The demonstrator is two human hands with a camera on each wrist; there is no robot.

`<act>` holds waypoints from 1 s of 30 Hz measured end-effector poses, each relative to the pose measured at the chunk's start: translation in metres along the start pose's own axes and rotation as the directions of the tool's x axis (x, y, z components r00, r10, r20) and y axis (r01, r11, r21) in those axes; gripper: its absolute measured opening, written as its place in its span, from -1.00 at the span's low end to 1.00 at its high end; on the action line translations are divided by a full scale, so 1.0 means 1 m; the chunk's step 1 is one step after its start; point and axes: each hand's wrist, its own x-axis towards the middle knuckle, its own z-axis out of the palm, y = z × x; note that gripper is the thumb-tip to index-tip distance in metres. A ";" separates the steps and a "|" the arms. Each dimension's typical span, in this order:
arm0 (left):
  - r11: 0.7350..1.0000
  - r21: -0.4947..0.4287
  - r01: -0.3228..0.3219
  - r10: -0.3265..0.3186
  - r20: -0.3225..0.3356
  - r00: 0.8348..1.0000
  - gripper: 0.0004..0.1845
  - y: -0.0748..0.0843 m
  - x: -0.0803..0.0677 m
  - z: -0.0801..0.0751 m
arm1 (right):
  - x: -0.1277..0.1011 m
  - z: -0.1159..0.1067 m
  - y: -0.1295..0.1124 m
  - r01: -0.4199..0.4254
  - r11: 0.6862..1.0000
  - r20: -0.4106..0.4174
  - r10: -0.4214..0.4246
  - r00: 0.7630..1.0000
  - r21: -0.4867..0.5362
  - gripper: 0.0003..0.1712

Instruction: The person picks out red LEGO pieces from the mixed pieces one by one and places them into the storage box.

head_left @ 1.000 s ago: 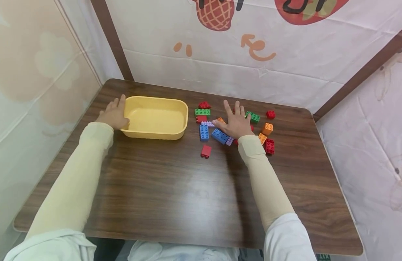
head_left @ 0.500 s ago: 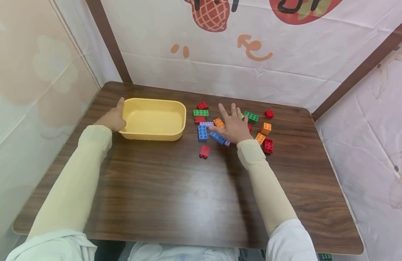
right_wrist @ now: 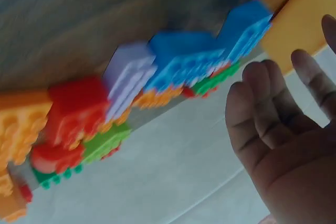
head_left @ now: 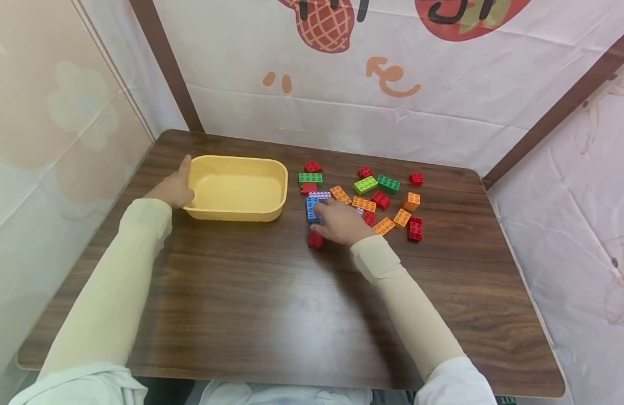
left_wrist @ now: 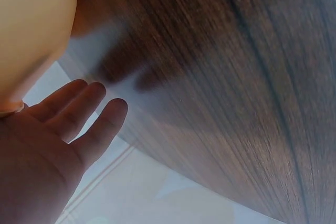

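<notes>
My left hand point(head_left: 172, 188) rests at the left end of a yellow plastic tub point(head_left: 236, 214), thumb and forefinger at its rim. In the left wrist view three fingers point(left_wrist: 100, 129) extend loosely beside the tub's outer wall. My right hand point(head_left: 344, 222) hovers over the left part of the toy bricks, its fingers slightly bent and nothing between them. Just by its fingertips lie a blue brick point(head_left: 312, 207) and a red brick point(head_left: 315, 240). Another blue brick point(right_wrist: 184, 56) and a purple brick point(right_wrist: 128, 74) show in the right wrist view, hidden under the hand in the head view.
Several more bricks lie loose to the right, among them a lime brick point(head_left: 365, 185), a green brick point(head_left: 388, 183), an orange brick point(head_left: 411, 201) and a dark red brick point(head_left: 415, 229). The brown wooden table point(head_left: 251, 304) meets a printed cloth wall point(head_left: 312, 118) behind.
My right hand has moved left and toward me, its spread fingers bending down and uncovering lime, orange and red bricks. My left hand stays at the tub, its fingers less spread.
</notes>
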 end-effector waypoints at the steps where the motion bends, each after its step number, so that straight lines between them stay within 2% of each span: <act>1: 1.000 -0.001 0.000 0.000 -0.002 1.000 0.08 -0.001 0.001 0.000 | -0.001 0.001 -0.004 0.019 1.000 0.026 -0.019 0.999 0.000 -0.52; 6: 1.000 -0.018 0.005 -0.005 -0.006 1.000 0.08 -0.005 0.004 0.001 | -0.005 0.011 -0.014 0.065 0.998 0.151 -0.064 0.987 -0.005 -0.54; 9: 1.000 -0.027 0.008 -0.008 -0.005 1.000 0.09 -0.006 0.004 0.002 | -0.009 0.015 -0.017 0.067 0.998 0.190 -0.063 0.980 -0.011 -0.54; 12: 1.000 -0.023 0.013 -0.013 -0.003 1.000 0.09 -0.005 0.002 0.001 | -0.012 0.018 -0.020 0.055 0.998 0.211 -0.054 0.976 0.003 -0.47; 16: 1.000 -0.018 0.015 -0.016 -0.007 1.000 0.09 0.000 -0.002 -0.001 | -0.014 0.021 -0.023 0.030 0.999 0.212 -0.032 0.977 0.014 -0.39; 25: 0.998 -0.034 0.046 -0.046 0.012 0.999 0.10 0.001 -0.002 0.004 | -0.008 0.027 -0.021 0.047 0.998 0.172 -0.040 0.984 -0.034 -0.44; 30: 0.999 -0.038 0.032 -0.031 0.006 0.999 0.10 0.003 0.001 0.009 | -0.004 0.020 -0.016 -0.003 0.999 0.130 -0.001 0.992 0.032 -0.43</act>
